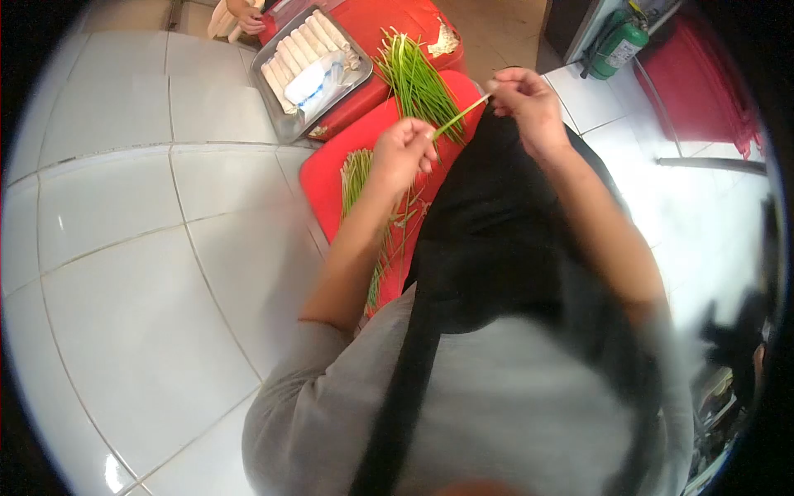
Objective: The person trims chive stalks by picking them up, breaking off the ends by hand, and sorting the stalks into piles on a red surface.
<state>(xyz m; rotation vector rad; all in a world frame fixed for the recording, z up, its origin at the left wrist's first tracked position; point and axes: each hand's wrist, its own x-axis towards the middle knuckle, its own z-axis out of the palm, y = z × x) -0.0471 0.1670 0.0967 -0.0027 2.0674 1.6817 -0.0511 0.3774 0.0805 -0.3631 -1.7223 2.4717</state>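
Note:
My left hand (405, 152) pinches the green end of a single thin stalk (460, 120). The stalk's pale end is between the fingertips of my right hand (523, 101), so it stretches between both hands over the red board (322, 180). A loose pile of long green stalks (418, 78) lies on the board just beyond my hands. Another bunch of stalks (356, 178) lies at the board's left side, partly hidden by my left forearm. Small scraps are scattered on the board between them.
A metal tray (289, 125) with several pale rolls (302, 54) and a plastic-wrapped item (318, 87) stands beyond the board. Another person's hand (246, 16) is at the top. A green fire extinguisher (619, 50) and a red bin (699, 74) stand at the right.

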